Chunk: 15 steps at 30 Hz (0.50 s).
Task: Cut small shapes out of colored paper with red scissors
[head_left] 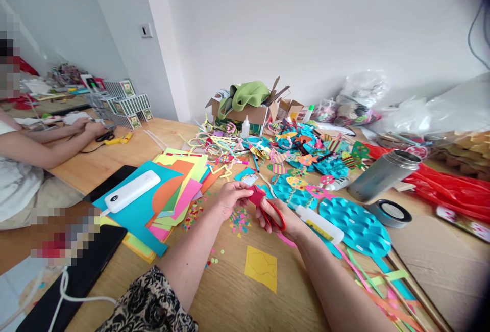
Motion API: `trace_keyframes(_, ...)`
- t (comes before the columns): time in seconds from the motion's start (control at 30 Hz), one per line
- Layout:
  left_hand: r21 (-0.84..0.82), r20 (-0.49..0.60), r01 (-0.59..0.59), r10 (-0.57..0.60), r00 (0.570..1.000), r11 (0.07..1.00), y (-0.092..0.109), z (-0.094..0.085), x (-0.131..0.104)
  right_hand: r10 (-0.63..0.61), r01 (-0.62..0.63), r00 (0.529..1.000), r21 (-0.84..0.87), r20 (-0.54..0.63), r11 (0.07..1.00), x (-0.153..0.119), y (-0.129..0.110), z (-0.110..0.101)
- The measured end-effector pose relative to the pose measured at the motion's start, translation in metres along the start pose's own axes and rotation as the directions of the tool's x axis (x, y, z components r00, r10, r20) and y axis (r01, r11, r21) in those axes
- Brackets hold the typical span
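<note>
In the middle of the view, my left hand (234,197) pinches the left edge of a small red paper piece (256,195). My right hand (277,217) is closed around red-handled scissors (276,215), its fingertips beside the paper's right edge. The scissor blades are mostly hidden. Below the hands lies a yellow paper square (261,268) with a fish outline drawn on it. Small coloured paper bits (240,221) are scattered on the table between my forearms. A white glue bottle (319,224) lies by my right wrist.
Coloured paper sheets (179,189) and a white power bank (133,192) are at left. Blue painted egg-tray discs (354,226), a metal flask (383,176) and a tape roll (391,213) stand at right. Behind is a filled cardboard box (245,113). A person's hands (90,127) are at far left.
</note>
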<state>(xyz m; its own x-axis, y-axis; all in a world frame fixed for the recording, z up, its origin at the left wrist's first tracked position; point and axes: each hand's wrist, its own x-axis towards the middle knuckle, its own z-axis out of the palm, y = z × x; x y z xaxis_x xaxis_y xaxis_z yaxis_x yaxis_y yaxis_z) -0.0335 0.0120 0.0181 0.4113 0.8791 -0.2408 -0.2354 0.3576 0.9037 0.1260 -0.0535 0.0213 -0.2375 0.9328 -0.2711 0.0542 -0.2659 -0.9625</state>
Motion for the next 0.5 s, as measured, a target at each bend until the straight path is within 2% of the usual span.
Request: trace_keyframes(0.5, 0.084, 0.048, -0.018, 0.014, 0.999, 0.996, -0.0034, -0.0010, 0.0013, -0.001, 0.001, 1.000, -0.006, 0.019, 1.000, 0.0004, 0.0010, -0.0013)
